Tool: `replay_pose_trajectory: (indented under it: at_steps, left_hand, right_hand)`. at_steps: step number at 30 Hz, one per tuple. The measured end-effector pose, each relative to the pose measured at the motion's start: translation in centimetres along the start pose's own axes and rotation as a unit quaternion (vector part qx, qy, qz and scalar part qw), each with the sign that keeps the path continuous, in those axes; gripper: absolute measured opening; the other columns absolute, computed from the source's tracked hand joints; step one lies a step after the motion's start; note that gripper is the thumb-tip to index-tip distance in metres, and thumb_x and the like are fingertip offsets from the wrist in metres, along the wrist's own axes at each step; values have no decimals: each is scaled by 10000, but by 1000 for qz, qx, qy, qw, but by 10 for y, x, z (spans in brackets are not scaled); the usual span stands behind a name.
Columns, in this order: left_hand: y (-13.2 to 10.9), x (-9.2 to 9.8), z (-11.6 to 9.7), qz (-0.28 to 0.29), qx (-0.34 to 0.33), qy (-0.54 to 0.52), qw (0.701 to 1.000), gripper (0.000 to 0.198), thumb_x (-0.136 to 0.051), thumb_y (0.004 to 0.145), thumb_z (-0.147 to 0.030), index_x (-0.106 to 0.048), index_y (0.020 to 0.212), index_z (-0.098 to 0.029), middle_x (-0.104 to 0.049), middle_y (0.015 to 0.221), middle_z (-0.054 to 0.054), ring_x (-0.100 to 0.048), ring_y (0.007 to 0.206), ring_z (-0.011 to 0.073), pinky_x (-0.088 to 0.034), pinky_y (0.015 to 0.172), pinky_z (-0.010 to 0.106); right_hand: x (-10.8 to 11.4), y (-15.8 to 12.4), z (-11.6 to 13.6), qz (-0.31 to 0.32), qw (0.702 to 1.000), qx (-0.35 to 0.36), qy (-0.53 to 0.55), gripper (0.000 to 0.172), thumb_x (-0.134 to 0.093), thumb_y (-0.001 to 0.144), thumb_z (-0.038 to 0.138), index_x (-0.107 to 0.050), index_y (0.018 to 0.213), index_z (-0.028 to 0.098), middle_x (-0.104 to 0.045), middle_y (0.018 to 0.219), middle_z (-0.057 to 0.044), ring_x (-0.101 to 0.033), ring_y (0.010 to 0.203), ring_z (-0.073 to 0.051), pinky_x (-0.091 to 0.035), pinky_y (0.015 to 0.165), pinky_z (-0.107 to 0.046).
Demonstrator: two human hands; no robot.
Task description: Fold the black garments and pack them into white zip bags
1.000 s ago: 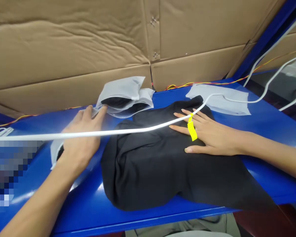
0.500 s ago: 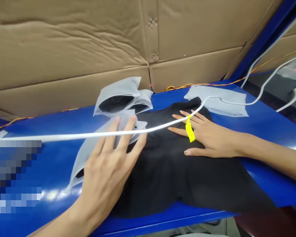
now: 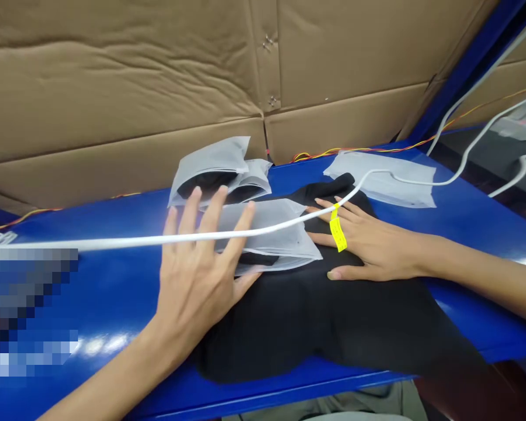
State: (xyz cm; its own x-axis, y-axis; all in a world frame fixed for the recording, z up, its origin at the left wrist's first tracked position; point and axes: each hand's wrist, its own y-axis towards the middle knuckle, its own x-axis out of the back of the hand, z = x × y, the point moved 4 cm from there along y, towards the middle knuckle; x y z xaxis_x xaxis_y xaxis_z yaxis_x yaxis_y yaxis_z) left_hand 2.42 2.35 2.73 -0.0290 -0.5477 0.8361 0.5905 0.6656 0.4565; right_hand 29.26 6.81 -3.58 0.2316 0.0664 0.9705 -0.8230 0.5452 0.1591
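A black garment [image 3: 315,316] lies spread on the blue table [image 3: 100,316]. My left hand [image 3: 201,269] rests with its fingers spread flat on a frosted grey packing bag [image 3: 276,234], which lies on top of the garment. My right hand [image 3: 368,245] is pressed flat on the garment just right of the bag, fingers stretched out and touching the bag's edge. A white cable [image 3: 127,240] with a yellow tag [image 3: 336,233] runs across in front of both hands.
Two filled grey bags [image 3: 219,169] lie at the back near the cardboard wall [image 3: 158,88]. A flat empty bag [image 3: 386,175] sits at the back right. Yellow and red wires [image 3: 359,151] run along the wall. The table's front edge is close.
My left hand has slid the grey bag from the left side of the table rightward onto the black garment. My right hand has stayed flat on the garment.
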Motion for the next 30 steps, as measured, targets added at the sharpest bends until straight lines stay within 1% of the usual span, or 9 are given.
replay_pose_trajectory:
  at_steps: [2,5,9,13,16,18,20,23,30]
  left_hand:
    - [-1,-4,5,41,50,0,998,842,-760,943,-415,-368,1662,-218,-430,1671,279,-476,1497,537,-553,1080,682]
    - [-3,-8,3,71,47,-20,996,850,-657,986,-588,-317,1690,-254,-503,1633,244,-586,1430,465,-681,853,502]
    - [-5,-6,-1,36,-10,-51,998,695,-515,1044,-590,-436,1618,-205,-575,1597,186,-623,1416,378,-678,788,393]
    - [-6,-6,1,-3,-42,-58,997,466,-484,1034,-281,-578,1478,-177,-660,1519,135,-672,1369,286,-664,842,332]
    - [-6,-9,3,-15,-45,-53,997,413,-477,1062,-260,-618,1439,-169,-710,1456,119,-703,1324,285,-660,919,358]
    - [-6,-10,3,-29,-42,-59,997,379,-497,1076,-267,-642,1407,-153,-739,1406,123,-721,1294,294,-654,968,377]
    - [-6,-10,2,-52,-40,-83,994,344,-546,1070,-279,-665,1357,-131,-764,1350,136,-730,1277,298,-641,1022,391]
    - [-6,-8,0,-77,-49,-138,986,329,-608,1030,-267,-677,1312,-112,-777,1308,160,-738,1260,297,-619,1080,414]
    - [-2,-7,-6,-71,-74,-234,967,365,-670,985,-166,-663,1350,-140,-777,1323,139,-751,1239,245,-615,1098,368]
  right_hand:
    - [0,1,2,-6,1000,5,-10,694,-554,1045,624,-453,1645,291,-300,1761,-193,-255,1628,-455,-274,1233,-784]
    - [3,4,8,-65,997,4,-29,613,-572,1045,563,-579,1544,209,-460,1669,-220,-416,1553,-448,-389,1200,-719]
    - [17,5,10,-234,970,-62,-36,241,-546,1033,262,-725,1173,180,-792,1187,-129,-754,1079,-298,-603,924,-452]
    - [32,1,12,-349,933,-72,-48,76,-615,959,144,-670,943,194,-746,849,-54,-698,733,-204,-550,652,-335]
    - [40,-7,27,-403,913,20,-55,104,-653,938,128,-657,919,229,-709,770,-3,-653,659,-166,-551,613,-310]
    - [40,-11,47,-388,908,137,-71,110,-651,957,129,-693,940,229,-735,790,-3,-686,695,-160,-606,649,-293]
    - [35,-12,66,-327,911,237,-83,186,-597,990,102,-753,1005,201,-803,968,-50,-763,903,-181,-669,827,-296]
    - [27,-6,78,-262,929,237,-110,266,-548,1013,90,-757,1178,71,-778,1254,-179,-711,1273,-267,-628,1071,-378]
    - [9,6,62,-207,958,94,-173,451,-556,1027,69,-581,1476,34,-679,1425,-256,-665,1323,-367,-610,1029,-509]
